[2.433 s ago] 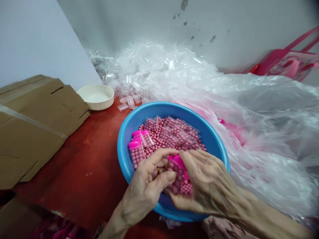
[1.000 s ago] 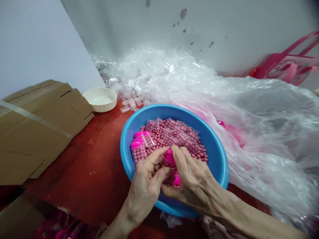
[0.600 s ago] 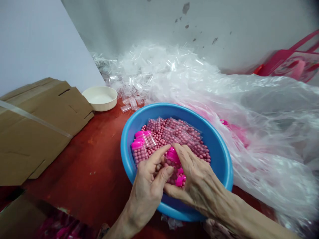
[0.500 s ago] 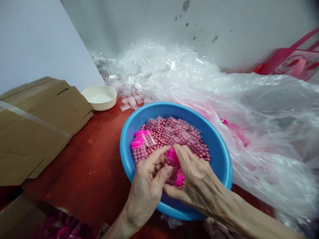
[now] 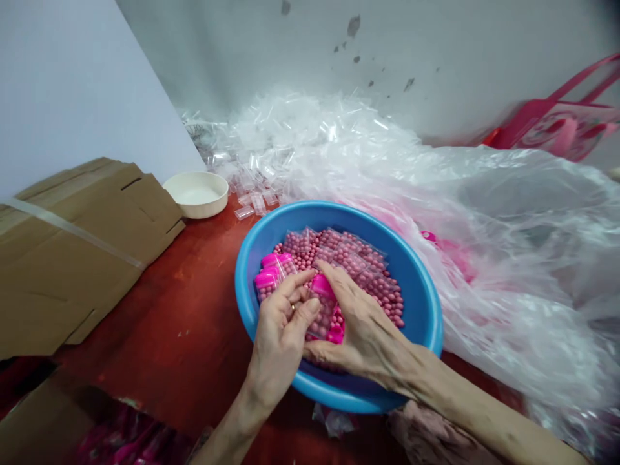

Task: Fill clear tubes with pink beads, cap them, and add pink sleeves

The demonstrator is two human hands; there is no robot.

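A small clear plastic container full of pink beads, with a bright pink cap, is held over the blue basin. My left hand pinches its left side between thumb and fingers. Around the right side and top curls my right hand, its fingertips against the cap. Loose pink beads lie in the basin. Filled clear containers without visible caps rest on them at the back. Other pink-capped containers sit at the left inside. Another pink piece shows below the held container, partly hidden.
A heap of clear containers lies against the wall. Plastic sheeting covers the right side. A white bowl and folded cardboard are at left on the red surface. A pink bag stands back right.
Both hands and the container have shifted slightly left. The cap and the container's front now show more plainly between my hands. The whole view has moved a little.
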